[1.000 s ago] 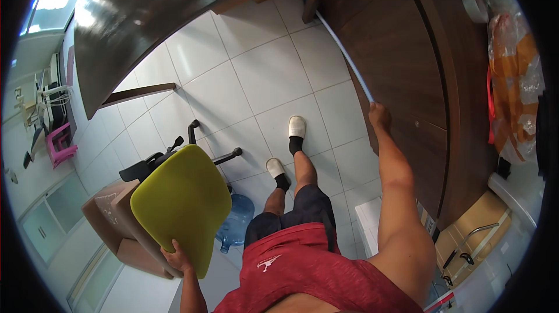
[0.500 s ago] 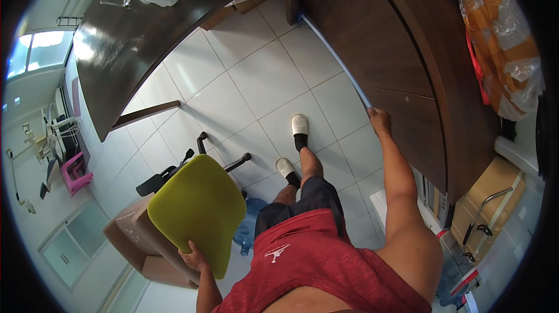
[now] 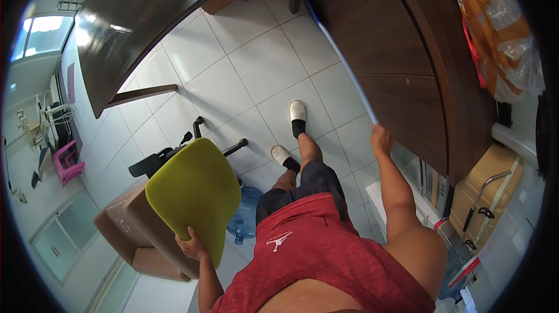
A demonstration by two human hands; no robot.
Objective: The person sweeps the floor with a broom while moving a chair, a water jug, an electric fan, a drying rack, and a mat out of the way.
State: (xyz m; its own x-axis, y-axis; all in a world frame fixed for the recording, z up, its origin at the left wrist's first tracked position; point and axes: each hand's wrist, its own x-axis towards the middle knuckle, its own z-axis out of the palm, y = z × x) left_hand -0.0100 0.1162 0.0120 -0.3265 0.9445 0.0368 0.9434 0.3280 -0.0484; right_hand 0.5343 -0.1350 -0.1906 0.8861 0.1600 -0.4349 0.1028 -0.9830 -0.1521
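Observation:
My right hand point(image 3: 381, 138) is closed around the near end of a long, thin light-blue pole point(image 3: 349, 68). The pole slants away beside the dark wooden cabinet point(image 3: 402, 51), its far end close to the foot of a dark upright panel, and I cannot make out what is on that end. On the other side, my left hand point(image 3: 191, 246) grips the edge of a yellow-green chair back point(image 3: 195, 191), thumb on the near face; its other fingers are partly hidden. Black chair legs with casters point(image 3: 236, 146) show beyond it.
A glossy dark desk point(image 3: 131, 28) curves across the far left. Beside the chair stand a brown armchair point(image 3: 116, 220) and a blue water jug point(image 3: 247, 202). At right are a tan suitcase point(image 3: 489, 196) and an orange plastic-wrapped bundle point(image 3: 495, 28). White tiles point(image 3: 256, 68) cover the floor.
My right hand has drawn back toward me with the pole's near end. My left hand stays on the chair back, and the view has shifted slightly.

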